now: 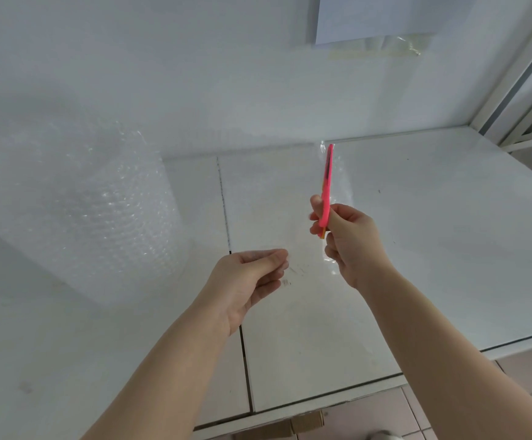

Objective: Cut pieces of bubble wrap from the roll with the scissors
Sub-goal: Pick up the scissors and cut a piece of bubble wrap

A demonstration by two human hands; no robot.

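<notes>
A big roll of clear bubble wrap (77, 214) stands at the left of the white table (432, 233). A sheet of bubble wrap (267, 198) stretches from it to the right, held up above the table. My left hand (245, 281) pinches the sheet's near edge between thumb and fingers. My right hand (344, 239) grips pink scissors (326, 185), blades pointing away from me and nearly shut at the sheet's far right edge. A strip of wrap hangs just right of the blades.
The table backs onto a white wall with a paper sheet (382, 17) taped at the upper right. A metal frame post (518, 81) rises at the right. The table's front edge drops to a tiled floor (385, 411), with a cardboard box (302, 422) below.
</notes>
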